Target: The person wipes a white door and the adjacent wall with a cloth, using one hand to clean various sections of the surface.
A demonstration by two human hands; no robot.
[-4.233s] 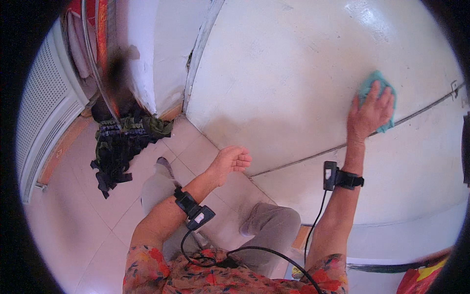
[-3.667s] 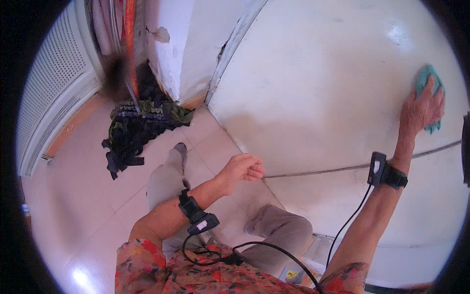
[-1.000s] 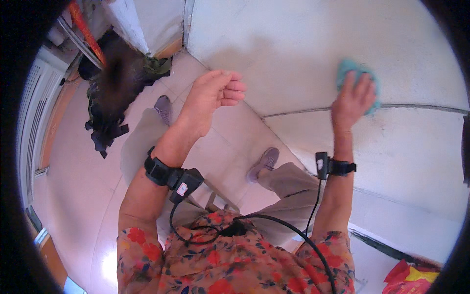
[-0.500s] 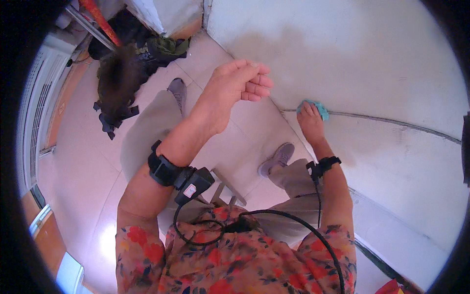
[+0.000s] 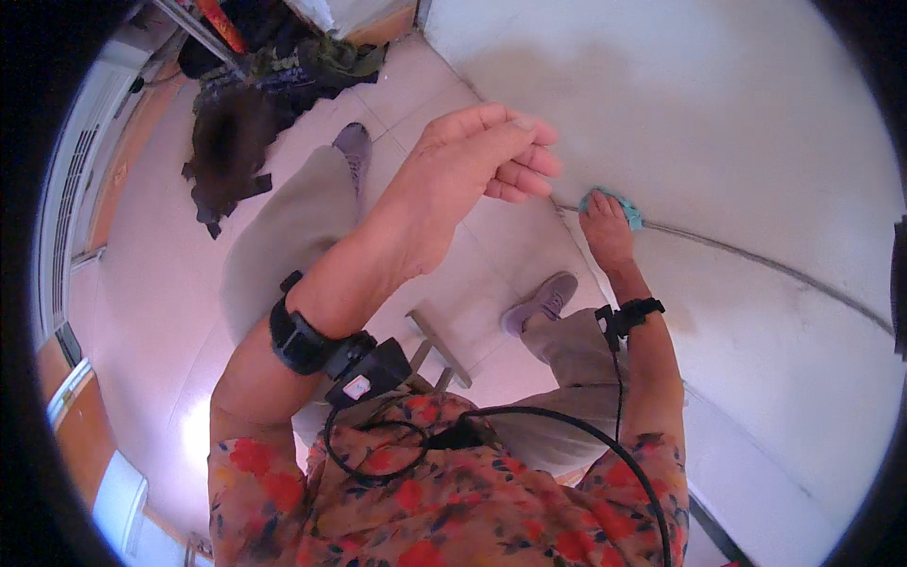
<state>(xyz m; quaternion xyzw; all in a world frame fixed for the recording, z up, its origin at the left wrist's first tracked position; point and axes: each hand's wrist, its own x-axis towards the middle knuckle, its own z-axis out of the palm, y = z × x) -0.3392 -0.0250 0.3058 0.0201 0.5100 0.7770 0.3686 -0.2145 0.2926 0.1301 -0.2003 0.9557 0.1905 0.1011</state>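
My right hand (image 5: 607,230) presses a crumpled teal cloth (image 5: 631,213) against a pale, smudged panel (image 5: 756,161), right at a dark horizontal seam (image 5: 756,258). Part of the cloth is hidden under the fingers. Raised in front of me, my left hand (image 5: 482,156) is empty, its fingers loosely bent and slightly apart, short of the panel. Both forearms carry black straps, with a black device on the left one.
A grey stool (image 5: 439,350) stands under me on pink floor tiles (image 5: 161,312). Dark cloth (image 5: 231,142) lies heaped at the far left, beside a metal pole and an orange-red handle. A white slatted unit (image 5: 80,198) lines the left wall. My shoes flank the middle.
My left hand has moved slightly right and away from me, its fingers a little looser. The right hand and cloth have shifted slightly along the seam.
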